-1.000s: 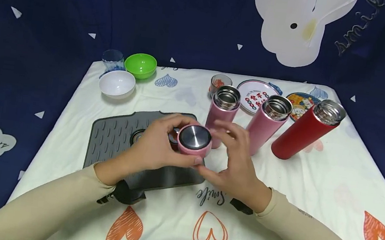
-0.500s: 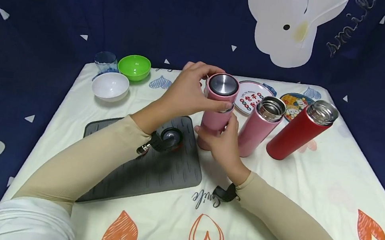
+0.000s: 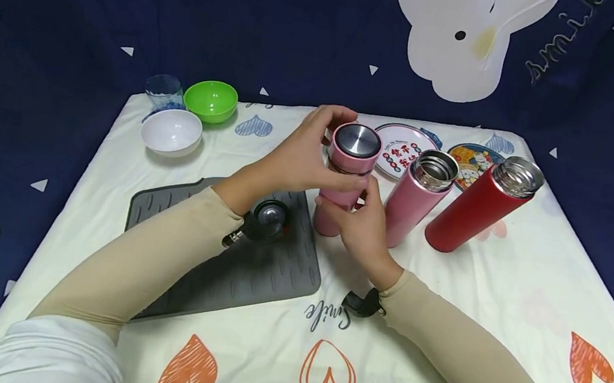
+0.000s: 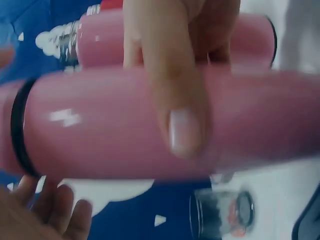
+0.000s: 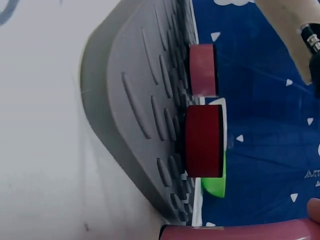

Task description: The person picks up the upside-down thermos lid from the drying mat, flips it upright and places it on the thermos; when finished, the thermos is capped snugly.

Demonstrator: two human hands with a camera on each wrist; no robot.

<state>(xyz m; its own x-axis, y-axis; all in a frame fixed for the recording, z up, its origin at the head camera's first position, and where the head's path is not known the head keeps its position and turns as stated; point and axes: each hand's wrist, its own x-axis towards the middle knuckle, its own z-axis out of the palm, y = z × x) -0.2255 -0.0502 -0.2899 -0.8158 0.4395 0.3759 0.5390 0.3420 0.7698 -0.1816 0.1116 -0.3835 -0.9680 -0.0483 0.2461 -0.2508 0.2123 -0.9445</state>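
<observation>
**Pink cap seated on the leftmost flask, both hands engaged**

Since a second ago the round pink cap with the brushed steel top has gone from in front of the body, over the mat, up onto the mouth of the matte pink cylindrical flask; half a second ago it sat slightly higher on the neck. The left hand has its fingers curled round the cap's rim and clasps it. The right hand is wrapped round the flask's lower body, steadying it upright on the cream cloth printed with hearts. The left wrist view shows a thumb pressed flat on the smooth pink wall, with a black sealing ring at the joint.

Just right of it stands a second pink metal flask, uncapped, its bright steel threaded mouth exposed; it leans in the view. Beside that is a red metal flask, likewise uncapped.

Left of the held flask lies a grey ribbed rubber mat. The right wrist view shows two short cylindrical caps standing on it, one dark red, one pinkish red.

At the far edge: two round printed plates, a glossy green plastic bowl, a white bowl and a clear glass tumbler.
</observation>
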